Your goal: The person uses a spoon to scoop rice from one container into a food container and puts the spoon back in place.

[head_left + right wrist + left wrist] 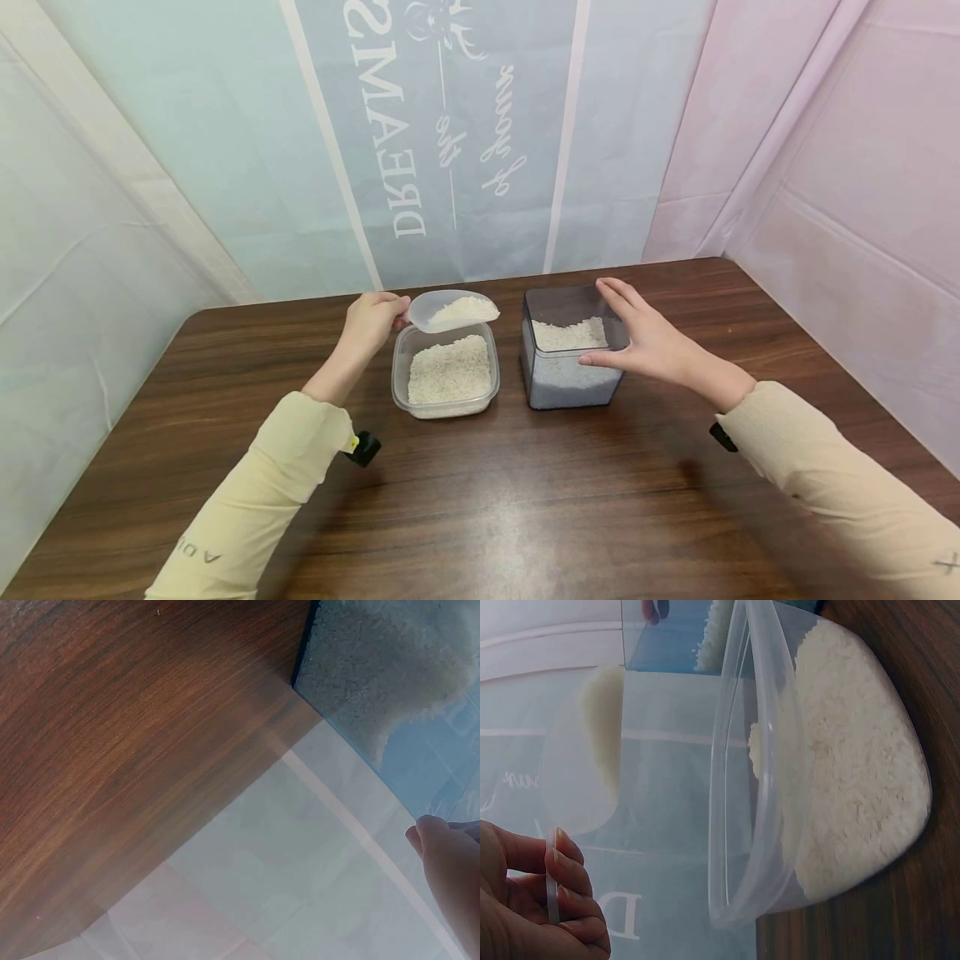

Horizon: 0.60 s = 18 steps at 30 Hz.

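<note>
A translucent plastic scoop (425,309) with white rice in it is tilted over the rear of a clear square food container (401,379). My left hand (369,327) holds the scoop by its handle, fingers curled round it in the left wrist view. Rice (862,757) fills much of that clear container. To its right stands a dark see-through storage bin (573,396), also holding rice (570,335). My right hand (647,337) grips the bin's upper right side, thumb at the front rim and fingers toward the back corner.
Both containers stand on a dark wood-grain table (480,500), near its back edge. Behind it hangs a printed cloth (465,167) with mirrored lettering. Pale fabric walls (862,167) enclose the sides.
</note>
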Each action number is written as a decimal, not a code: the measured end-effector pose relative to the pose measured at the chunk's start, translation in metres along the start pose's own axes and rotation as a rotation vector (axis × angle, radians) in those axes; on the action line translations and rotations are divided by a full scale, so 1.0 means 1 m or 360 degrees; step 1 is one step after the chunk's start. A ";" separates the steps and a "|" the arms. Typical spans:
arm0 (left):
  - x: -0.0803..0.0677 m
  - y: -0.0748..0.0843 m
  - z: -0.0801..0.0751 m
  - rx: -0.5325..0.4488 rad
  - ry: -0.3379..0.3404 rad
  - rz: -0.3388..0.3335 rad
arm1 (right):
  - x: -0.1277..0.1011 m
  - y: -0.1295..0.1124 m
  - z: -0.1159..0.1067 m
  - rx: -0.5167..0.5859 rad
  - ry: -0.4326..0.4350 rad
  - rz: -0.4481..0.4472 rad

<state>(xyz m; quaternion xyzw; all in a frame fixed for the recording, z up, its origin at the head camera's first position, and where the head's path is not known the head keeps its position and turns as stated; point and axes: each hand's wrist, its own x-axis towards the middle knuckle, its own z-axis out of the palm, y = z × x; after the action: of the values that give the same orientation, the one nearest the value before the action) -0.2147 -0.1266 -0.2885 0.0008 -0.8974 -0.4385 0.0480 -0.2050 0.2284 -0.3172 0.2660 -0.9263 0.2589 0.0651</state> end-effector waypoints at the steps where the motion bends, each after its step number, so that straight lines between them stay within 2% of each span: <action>1: 0.000 -0.001 -0.001 0.0007 0.0001 -0.0002 | 0.000 0.000 0.000 -0.0002 0.0001 0.0002; 18: -0.003 -0.013 -0.012 0.0056 0.0038 -0.0016 | 0.000 0.000 0.000 0.0015 -0.0009 0.0003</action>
<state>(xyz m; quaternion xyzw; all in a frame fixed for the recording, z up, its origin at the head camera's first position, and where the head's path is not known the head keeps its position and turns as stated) -0.2116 -0.1439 -0.2918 0.0113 -0.9044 -0.4228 0.0564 -0.2049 0.2286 -0.3172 0.2660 -0.9255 0.2626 0.0609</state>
